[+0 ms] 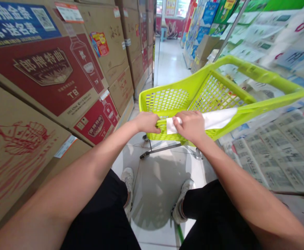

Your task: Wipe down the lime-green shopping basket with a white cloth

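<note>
A lime-green shopping cart (167,88) stands in front of me, its handle pointing off to the right. My left hand (149,122) has its fingers wrapped round the near corner of the basket rim. On the same rim, a little to the right, my right hand (191,125) is closed over a white cloth (221,118) and presses it against the cart's side. The cloth sticks out on both sides of that hand, with its longer end trailing right along the rim. Part of the cloth is hidden under my fingers.
Stacked cardboard cartons (100,132) wall in the left side. Plastic-wrapped paper packs (277,146) are piled close on the right, beside the cart. A tiled aisle floor (169,59) runs away ahead, past shelves of blue packages (204,21). My shoes (184,198) are below the cart.
</note>
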The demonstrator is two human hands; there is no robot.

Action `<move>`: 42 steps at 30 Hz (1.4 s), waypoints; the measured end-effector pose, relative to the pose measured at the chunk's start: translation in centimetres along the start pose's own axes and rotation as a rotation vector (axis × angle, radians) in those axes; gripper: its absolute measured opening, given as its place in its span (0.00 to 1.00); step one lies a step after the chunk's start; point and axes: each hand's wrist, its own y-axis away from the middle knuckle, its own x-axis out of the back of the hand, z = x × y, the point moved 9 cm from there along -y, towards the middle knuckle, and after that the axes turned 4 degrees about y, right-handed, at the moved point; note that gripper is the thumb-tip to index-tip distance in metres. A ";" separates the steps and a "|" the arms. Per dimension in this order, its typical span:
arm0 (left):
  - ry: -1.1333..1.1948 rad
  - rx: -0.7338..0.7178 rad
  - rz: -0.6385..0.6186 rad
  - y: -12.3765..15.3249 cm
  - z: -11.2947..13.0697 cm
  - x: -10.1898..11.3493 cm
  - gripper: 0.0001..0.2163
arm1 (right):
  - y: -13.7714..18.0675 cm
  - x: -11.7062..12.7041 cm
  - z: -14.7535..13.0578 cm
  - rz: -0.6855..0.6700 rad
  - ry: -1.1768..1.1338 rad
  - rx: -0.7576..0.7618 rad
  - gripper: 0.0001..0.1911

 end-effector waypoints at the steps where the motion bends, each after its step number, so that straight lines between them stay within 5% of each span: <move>1: 0.001 0.005 0.000 0.0 -0.3 0.1 0.23 | -0.1 -0.1 -1.4 0.008 -0.027 0.046 0.25; 4: -0.001 0.013 -0.023 0.1 -1.3 0.0 0.22 | -0.3 -0.1 -0.8 -0.016 -0.007 0.038 0.27; 10: -0.036 0.025 -0.023 0.2 -2.7 -0.3 0.22 | 0.9 2.6 13.5 0.063 0.174 -0.381 0.26; 12: -0.041 0.016 0.010 0.1 -2.3 -0.2 0.22 | 1.4 3.3 15.4 0.143 0.181 -0.407 0.25; 15: -0.041 0.029 0.025 -0.1 -1.6 -0.3 0.24 | 1.2 2.2 11.9 0.156 0.133 -0.275 0.25; 20: -0.040 0.038 0.023 -0.5 -1.1 -0.3 0.25 | 1.2 -0.5 -1.6 0.148 -0.089 0.101 0.28; 22: -0.042 0.034 0.022 -0.5 -1.6 -0.3 0.24 | 1.2 -0.6 -4.3 0.156 -0.163 0.198 0.32; 24: -0.056 0.040 0.009 -0.4 -2.3 -0.3 0.24 | 1.0 -0.6 -3.4 0.115 -0.163 0.196 0.31; 27: -0.082 0.043 -0.014 -0.3 -3.3 -0.3 0.24 | 0.6 -0.1 3.2 0.074 -0.020 0.022 0.29; 30: -0.088 0.036 -0.005 -0.3 -3.5 -0.3 0.24 | 1.0 1.1 9.9 0.158 0.112 -0.166 0.25; 32: -0.086 0.047 0.014 -0.4 -3.3 -0.2 0.24 | 1.5 1.3 11.1 0.214 0.126 -0.225 0.23; 35: -0.071 0.051 0.057 -0.6 -2.6 -0.1 0.24 | 2.1 0.2 7.3 0.234 0.090 -0.207 0.26; 39: -0.062 0.047 0.067 -0.7 -2.3 -0.2 0.24 | 2.4 -1.8 -2.3 0.141 -0.099 0.024 0.39; 42: -0.063 0.051 0.066 -0.5 -2.8 -0.1 0.22 | 2.3 -1.7 -4.5 0.099 -0.168 0.128 0.41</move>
